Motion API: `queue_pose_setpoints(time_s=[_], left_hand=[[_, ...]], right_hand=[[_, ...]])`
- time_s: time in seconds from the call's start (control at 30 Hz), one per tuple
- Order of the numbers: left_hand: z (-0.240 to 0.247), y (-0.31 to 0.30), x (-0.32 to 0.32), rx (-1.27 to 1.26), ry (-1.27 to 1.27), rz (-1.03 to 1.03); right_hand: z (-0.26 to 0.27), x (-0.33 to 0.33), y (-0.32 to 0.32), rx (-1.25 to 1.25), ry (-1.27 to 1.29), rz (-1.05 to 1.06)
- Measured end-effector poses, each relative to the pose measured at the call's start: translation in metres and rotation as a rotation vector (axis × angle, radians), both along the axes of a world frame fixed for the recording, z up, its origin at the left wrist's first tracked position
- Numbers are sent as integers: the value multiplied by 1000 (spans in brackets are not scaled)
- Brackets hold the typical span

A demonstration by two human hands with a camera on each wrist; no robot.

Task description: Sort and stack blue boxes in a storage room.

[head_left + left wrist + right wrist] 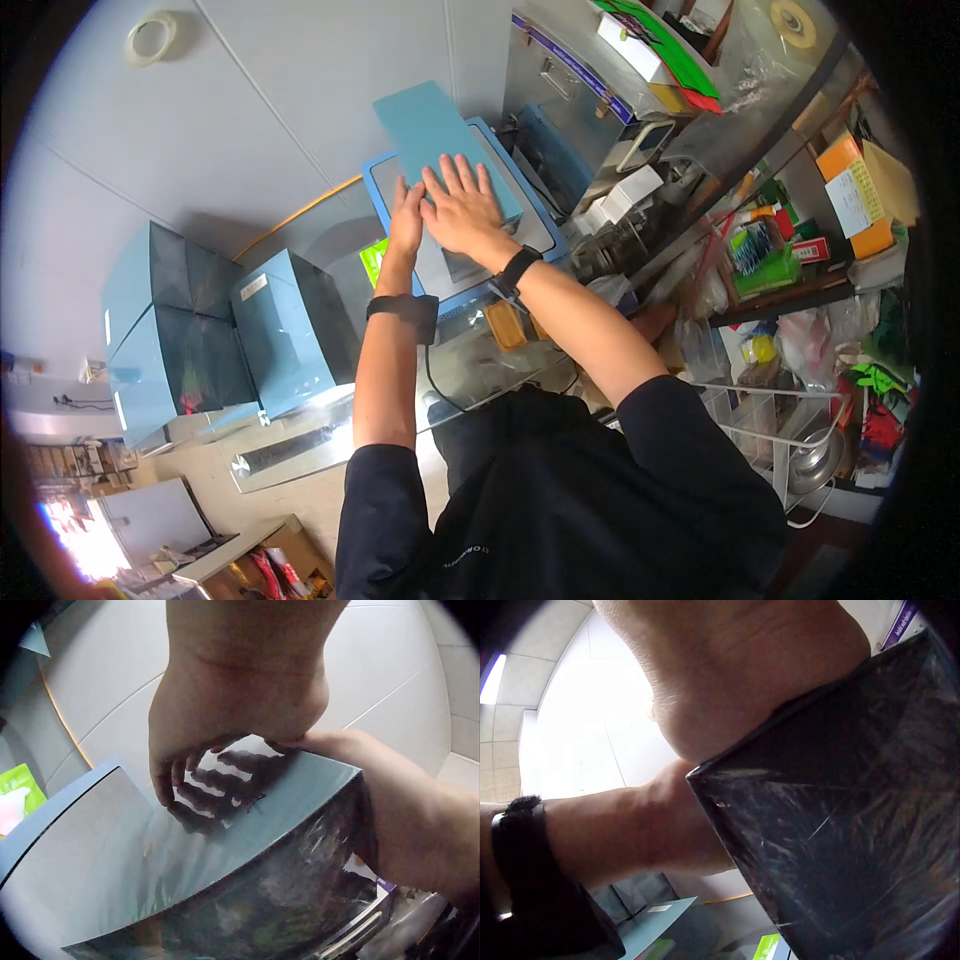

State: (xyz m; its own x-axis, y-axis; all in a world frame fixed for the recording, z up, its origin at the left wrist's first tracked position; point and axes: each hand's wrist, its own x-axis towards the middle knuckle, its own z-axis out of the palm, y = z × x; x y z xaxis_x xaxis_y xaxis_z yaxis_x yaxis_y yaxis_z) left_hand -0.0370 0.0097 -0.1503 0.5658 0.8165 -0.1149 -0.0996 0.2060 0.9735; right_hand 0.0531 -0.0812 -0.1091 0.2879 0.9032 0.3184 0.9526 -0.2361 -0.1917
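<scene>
A long teal box (428, 118) with dark, film-covered sides lies across a blue-rimmed tray or platform (378, 196). The right hand (464, 212) rests on its top with fingers spread and straight. Beside it, the left hand (406, 222) touches the box's near left edge, its fingers extended. In the left wrist view the left hand (225, 712) reaches over the box's top (247, 825), fingertips on or just above the surface. The right wrist view shows the dark side of the box (832, 802) under the right hand (742, 682), whose fingers are hidden.
Several teal boxes (285, 330) stand at the left on a glass-topped surface. A green packet (373, 260) lies beside the platform. At the right are a metal cabinet (565, 75), cluttered shelves and a white wire rack (765, 438). A tape roll (151, 39) is at the upper left.
</scene>
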Motion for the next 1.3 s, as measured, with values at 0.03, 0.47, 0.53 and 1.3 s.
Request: queue_pose_setpoints(time_s=[0.03, 0.47, 0.53, 1.3], left_hand=[[8, -7, 5, 65, 9, 77], [-1, 34, 20, 1229, 514, 68], [-6, 43, 16, 1366, 550, 29], [10, 23, 18, 1360, 512, 127]], right_hand=[[0, 0, 0, 7, 0, -7], [2, 12, 19, 354, 183, -28], [0, 13, 16, 366, 170, -14], [0, 20, 13, 326, 91, 78]])
